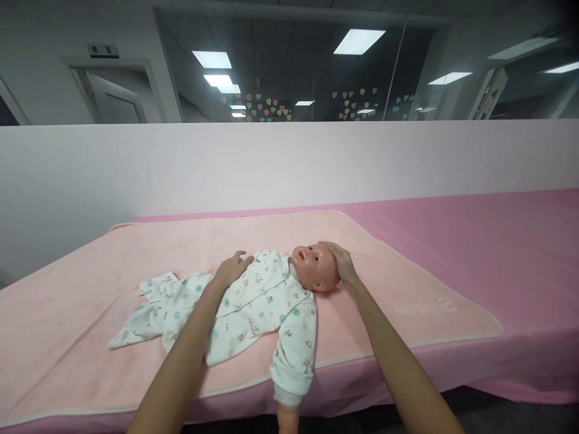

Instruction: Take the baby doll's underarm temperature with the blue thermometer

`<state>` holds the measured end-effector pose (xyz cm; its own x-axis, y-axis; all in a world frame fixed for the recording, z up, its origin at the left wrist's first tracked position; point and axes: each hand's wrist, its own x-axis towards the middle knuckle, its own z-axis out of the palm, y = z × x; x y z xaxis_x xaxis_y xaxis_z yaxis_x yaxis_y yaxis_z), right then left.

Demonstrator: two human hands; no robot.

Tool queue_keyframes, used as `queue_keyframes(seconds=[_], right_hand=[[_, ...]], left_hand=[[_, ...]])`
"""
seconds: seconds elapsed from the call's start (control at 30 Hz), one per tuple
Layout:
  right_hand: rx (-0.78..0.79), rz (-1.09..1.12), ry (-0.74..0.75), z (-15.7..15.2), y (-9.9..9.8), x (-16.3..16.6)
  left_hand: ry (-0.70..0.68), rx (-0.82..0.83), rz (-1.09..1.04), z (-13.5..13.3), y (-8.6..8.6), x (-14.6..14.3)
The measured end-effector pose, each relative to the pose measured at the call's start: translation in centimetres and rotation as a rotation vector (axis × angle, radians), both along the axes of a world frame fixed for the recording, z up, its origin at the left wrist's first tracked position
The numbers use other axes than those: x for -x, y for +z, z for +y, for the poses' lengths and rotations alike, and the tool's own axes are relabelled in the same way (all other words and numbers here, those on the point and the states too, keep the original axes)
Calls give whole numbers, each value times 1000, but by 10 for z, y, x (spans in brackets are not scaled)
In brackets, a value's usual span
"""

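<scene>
A baby doll [312,265] lies on its back on a light pink blanket [407,283], head to the right. It wears a white patterned sleepsuit [266,301]; one sleeve hangs over the front edge. My left hand [233,268] rests flat on the doll's belly, fingers stretched out. My right hand [341,262] cups the top and back of the doll's head, fingers curved round it.
The blanket covers a long table with a darker pink sheet [497,241] stretching to the right. A white partition wall [271,163] runs right behind the table, with glass panes above it. The front edge is close to me.
</scene>
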<state>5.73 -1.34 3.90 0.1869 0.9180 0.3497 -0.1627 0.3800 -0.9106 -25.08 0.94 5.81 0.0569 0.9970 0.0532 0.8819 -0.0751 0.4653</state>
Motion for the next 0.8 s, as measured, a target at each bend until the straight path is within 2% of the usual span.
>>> queue_keyframes(seconds=[0.1, 0.23, 0.33, 0.37, 0.43, 0.53, 0.6, 0.7, 0.8], right_hand=[[122, 89, 63, -1, 0, 0], [332, 214, 266, -7, 4, 3], [474, 272, 362, -11, 4, 5], [516, 277, 362, -11, 2, 4], [532, 270, 266, -8, -3, -1], [431, 255, 3, 2, -8, -13], [349, 266, -101, 6, -7, -19], [128, 189, -131, 3, 0, -16], [-127, -71, -99, -6, 4, -5]], left_hand=[[-4, -3, 6, -1, 1, 0], [-18, -4, 10, -2, 3, -1], [-28, -3, 11, -3, 4, -1], [-30, -3, 11, -3, 4, -1], [-32, -2, 13, -3, 4, -1], [-34, 1, 18, -3, 4, -1], [-37, 1, 19, -3, 5, -1], [-39, 0, 17, -4, 6, -2], [-40, -3, 14, -5, 6, -2]])
